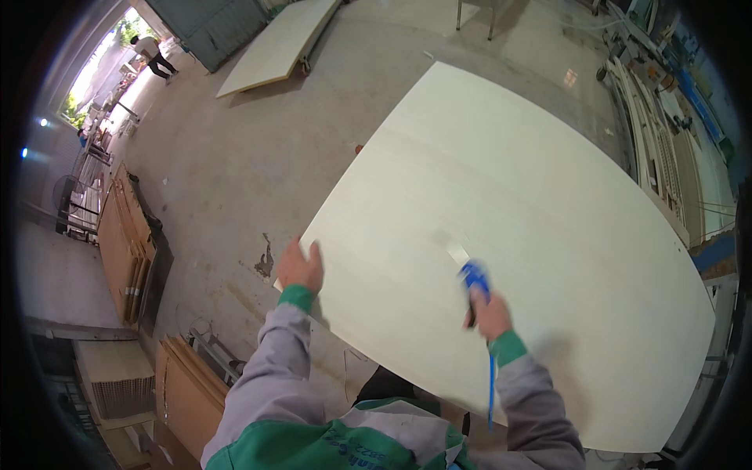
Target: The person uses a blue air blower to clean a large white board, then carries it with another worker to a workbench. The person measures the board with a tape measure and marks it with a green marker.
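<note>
A large pale flat panel (439,180) lies before me, tilted across the view. My left hand (301,268) grips its left edge near the corner, with the thumb on top and the fingers over the edge. Held over the panel's lower middle, a blue air tool (474,276) is closed in my right hand (490,315). Motion blurs the tool, so its exact kind is unclear. A thin blue hose (491,388) hangs below that hand, past the panel's near edge. Just ahead of the tool shows a short light strip (457,251), possibly part of it.
Another pale panel (278,47) rests on a low support at the far left. Brown cardboard stacks (125,243) lean along the left side, with more cardboard (184,392) nearer me. Long boards (646,133) stand at the right. Another person (153,56) is near the bright doorway.
</note>
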Demonstrator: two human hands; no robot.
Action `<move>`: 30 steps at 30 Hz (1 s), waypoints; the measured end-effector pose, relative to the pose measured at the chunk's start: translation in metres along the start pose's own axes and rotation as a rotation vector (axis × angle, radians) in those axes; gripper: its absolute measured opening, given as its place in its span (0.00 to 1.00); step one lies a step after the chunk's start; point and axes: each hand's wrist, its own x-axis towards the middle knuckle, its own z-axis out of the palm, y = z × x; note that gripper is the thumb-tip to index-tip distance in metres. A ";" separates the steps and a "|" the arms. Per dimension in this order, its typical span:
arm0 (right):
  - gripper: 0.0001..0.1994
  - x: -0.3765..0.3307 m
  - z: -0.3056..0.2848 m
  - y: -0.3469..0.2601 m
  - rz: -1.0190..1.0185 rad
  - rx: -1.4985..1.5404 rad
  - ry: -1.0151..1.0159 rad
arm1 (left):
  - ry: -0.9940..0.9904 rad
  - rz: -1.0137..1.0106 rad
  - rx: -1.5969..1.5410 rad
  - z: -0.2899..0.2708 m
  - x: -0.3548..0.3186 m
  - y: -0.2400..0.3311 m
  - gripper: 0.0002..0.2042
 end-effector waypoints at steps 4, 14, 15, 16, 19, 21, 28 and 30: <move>0.25 -0.106 0.006 0.078 -0.034 -0.037 -0.564 | -0.332 -0.489 -0.066 0.006 -0.070 -0.125 0.27; 0.27 -0.485 -0.040 0.277 0.018 0.256 -0.119 | -1.537 0.697 -0.081 0.126 -0.398 0.026 0.26; 0.28 -0.535 -0.042 0.285 0.000 0.411 -0.156 | -1.486 0.976 -0.068 0.109 -0.428 0.064 0.28; 0.29 -0.577 -0.041 0.290 -0.065 0.566 -0.213 | -1.614 0.918 -0.064 0.092 -0.460 0.104 0.30; 0.30 -0.657 -0.034 0.298 0.185 -0.094 0.433 | -1.246 1.483 -0.048 0.055 -0.545 0.212 0.33; 0.30 -0.677 -0.037 0.318 0.075 0.356 0.266 | -1.168 1.590 -0.085 0.055 -0.599 0.274 0.36; 0.26 -0.680 -0.066 0.444 0.300 0.456 0.595 | -2.202 -0.425 -0.389 0.090 -0.753 0.471 0.30; 0.24 -0.685 -0.079 0.473 0.285 0.544 0.601 | -2.200 -0.498 -0.597 0.078 -0.813 0.507 0.27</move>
